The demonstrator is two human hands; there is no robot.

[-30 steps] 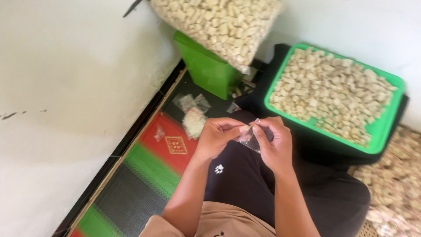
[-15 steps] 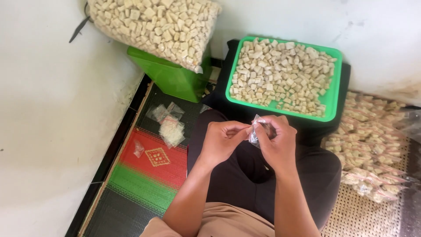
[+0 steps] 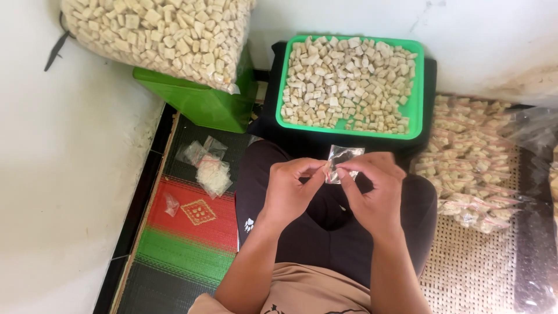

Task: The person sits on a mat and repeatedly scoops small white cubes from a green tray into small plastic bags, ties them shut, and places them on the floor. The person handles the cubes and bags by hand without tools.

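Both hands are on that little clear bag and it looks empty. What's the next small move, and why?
Probably spread the small clear bag's mouth with the fingertips. The left hand and right hand pinch it at its edges above the lap, nothing shows inside it, and the green tray of pale cubes sits just ahead.

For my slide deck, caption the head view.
Both hands pinch a small clear bag above a green tray of pale cubes.

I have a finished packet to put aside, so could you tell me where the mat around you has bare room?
The red and green woven mat is bare below the loose small plastic bags, beside my left knee. The pale mat is bare below the heap of filled packets. The green tray ahead is crowded.
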